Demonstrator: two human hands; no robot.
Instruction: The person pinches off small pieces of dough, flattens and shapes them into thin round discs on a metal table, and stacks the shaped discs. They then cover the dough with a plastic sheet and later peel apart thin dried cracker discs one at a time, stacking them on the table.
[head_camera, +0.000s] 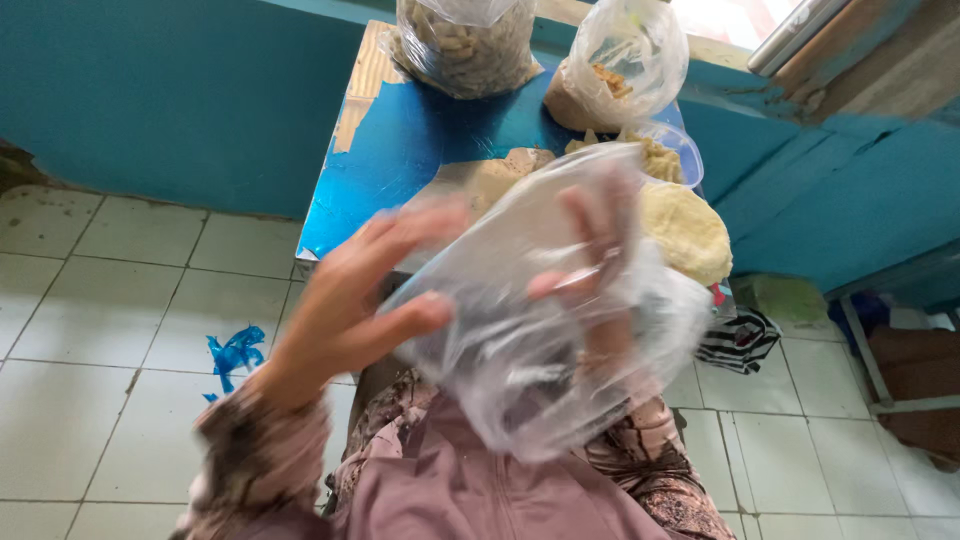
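A white tiled floor (90, 300) and teal wall (150, 90) frame a blue-topped surface (400, 140) whose covering is peeling at its left edge. Over its near edge a seated person holds up a clear plastic bag (540, 320), apparently empty, above the lap. The left hand (350, 300) is spread wide, its fingers pressed against the bag's outer side; the right hand (600, 260) is sunk inside the bag, seen blurred through the film, fingers loosely open. The thin film could tear, or slip from so light a hold, should the fingers push too hard. At the surface's far edge stand two filled clear bags, one of pale snacks (465, 40) and one knotted (620, 65); nearer lie a plastic tub (670, 150) and a pale yellow mound (685, 230), close enough for the bag to brush. A blue scrap (235, 352) lies on the floor.
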